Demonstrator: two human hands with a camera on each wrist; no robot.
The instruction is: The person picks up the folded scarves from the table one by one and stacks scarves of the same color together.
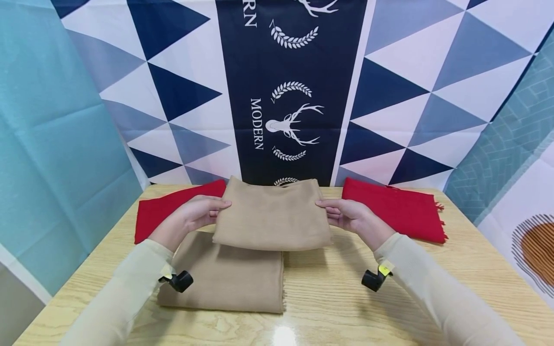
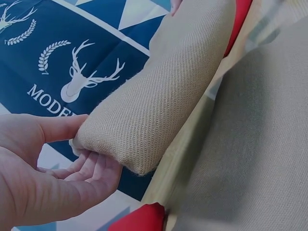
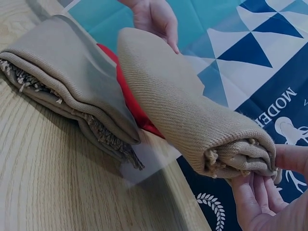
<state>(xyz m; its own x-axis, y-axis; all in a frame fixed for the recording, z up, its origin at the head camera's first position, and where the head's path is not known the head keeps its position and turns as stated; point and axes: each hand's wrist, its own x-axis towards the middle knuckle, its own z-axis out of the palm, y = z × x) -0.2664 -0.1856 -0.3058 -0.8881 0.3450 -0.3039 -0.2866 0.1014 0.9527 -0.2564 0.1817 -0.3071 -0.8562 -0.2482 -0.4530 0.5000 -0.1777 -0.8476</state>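
A folded beige scarf (image 1: 272, 216) hangs in the air above the table, held at its two sides. My left hand (image 1: 202, 211) pinches its left edge, thumb on top and fingers beneath, as the left wrist view also shows. On the opposite edge my right hand (image 1: 346, 214) pinches it the same way. In the right wrist view the held scarf (image 3: 168, 101) shows its layered, fringed end near my right fingers. Below and to the left, a second folded beige scarf (image 1: 233, 283) lies on the table, its fringe facing right.
A red folded cloth (image 1: 157, 216) lies at the table's back left, partly behind my left hand. At the back right is a red fringed scarf (image 1: 394, 209). The wooden table (image 1: 329, 307) meets a patterned cloth backdrop (image 1: 290, 96) behind.
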